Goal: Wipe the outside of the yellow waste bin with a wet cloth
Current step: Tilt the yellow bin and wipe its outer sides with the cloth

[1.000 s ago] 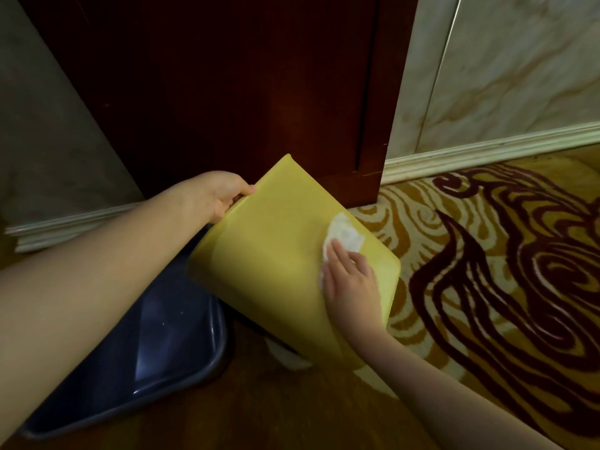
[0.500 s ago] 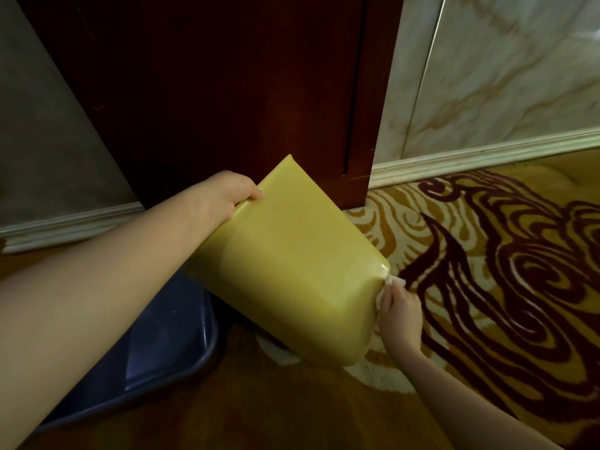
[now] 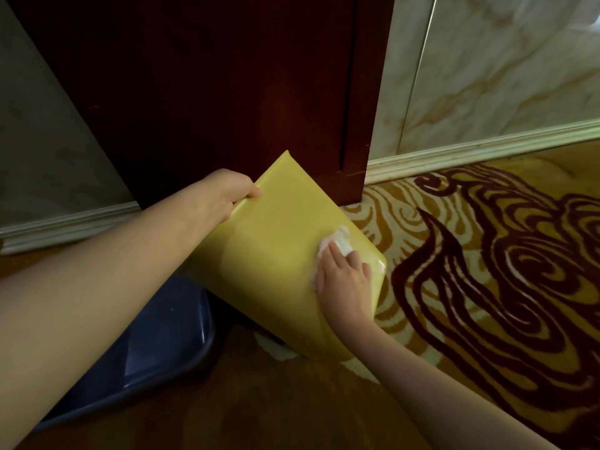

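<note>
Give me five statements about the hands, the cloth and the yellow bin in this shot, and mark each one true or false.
1. The left hand grips the edge of the yellow waste bin. True.
2. The right hand presses a white cloth onto the bin's side. True.
3. The bin stands upright on the carpet. False: it is tilted, held at an angle.
4. The cloth lies in the dark blue basin. False: it is under the right hand on the bin.
5. The basin sits to the left of the bin. True.
</note>
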`<state>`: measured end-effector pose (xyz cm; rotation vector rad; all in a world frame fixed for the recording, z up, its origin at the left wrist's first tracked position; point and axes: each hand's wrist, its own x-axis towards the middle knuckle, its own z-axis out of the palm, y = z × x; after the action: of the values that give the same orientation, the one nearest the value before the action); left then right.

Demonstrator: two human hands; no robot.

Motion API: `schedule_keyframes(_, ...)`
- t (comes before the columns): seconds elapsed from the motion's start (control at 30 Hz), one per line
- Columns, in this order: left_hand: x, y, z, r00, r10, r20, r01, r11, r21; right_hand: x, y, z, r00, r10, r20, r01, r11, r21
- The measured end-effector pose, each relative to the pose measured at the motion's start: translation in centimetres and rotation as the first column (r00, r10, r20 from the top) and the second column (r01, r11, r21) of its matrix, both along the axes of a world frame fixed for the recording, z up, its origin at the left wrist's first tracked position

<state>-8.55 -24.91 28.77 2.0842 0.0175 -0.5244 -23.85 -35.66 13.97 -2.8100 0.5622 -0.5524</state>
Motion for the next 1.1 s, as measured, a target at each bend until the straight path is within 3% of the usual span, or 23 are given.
schedule_keyframes(0.17,0.1,-0.2,-0.1,1.0,-0.01,0.006,0.01,1.0,-0.023,-4.4,-4.5,-4.3,0.962,-0.177,-0.209,0.204,0.972,0.118)
schedule_keyframes(0.27,0.1,-0.4,-0.1,1.0,-0.006,0.029,0.007,1.0,-0.024,-6.2,-6.3,-5.3,0.937,-0.291,-0.194,0.339,0.892,0.3)
schedule_keyframes(0.33,0.2,-0.4,-0.2,1.0,-0.005,0.03,0.006,1.0,-0.022,-6.1,-6.7,-4.3,0.931,-0.342,-0.123,0.364,0.877,0.315)
schedule_keyframes(0.43,0.3,-0.3,-0.3,0.999,-0.011,0.033,0.012,1.0,-0.015,-4.2,-4.4,-1.0,0.966,-0.241,0.088,0.224,0.96,0.171)
schedule_keyframes(0.53,0.2,-0.3,-0.3,0.999,0.009,0.045,-0.008,1.0,-0.014,-2.0,0.5,2.1,0.975,0.031,0.221,-0.035,0.999,0.015)
schedule_keyframes(0.6,0.2,-0.3,-0.2,0.999,0.013,0.042,-0.012,1.0,-0.007,-1.1,3.3,2.5,0.967,0.172,0.189,-0.158,0.984,-0.086)
schedule_keyframes(0.73,-0.1,-0.2,0.0,1.0,0.011,0.024,-0.011,1.0,0.001,-2.4,3.2,0.3,0.974,0.218,0.067,-0.206,0.967,-0.153)
schedule_keyframes(0.97,0.0,-0.4,-0.2,0.999,0.008,0.053,-0.008,1.0,0.006,-8.7,-4.4,-7.1,0.977,-0.053,-0.206,0.076,0.992,0.103)
schedule_keyframes(1.03,-0.1,-0.6,-0.1,0.996,0.012,0.084,-0.013,1.0,0.014,-9.0,-5.9,-7.7,0.972,-0.148,-0.182,0.177,0.972,0.156)
schedule_keyframes(1.1,-0.1,-0.6,-0.2,0.994,0.018,0.105,-0.021,0.999,0.03,-7.7,-6.8,-6.4,0.971,-0.238,-0.031,0.238,0.944,0.23)
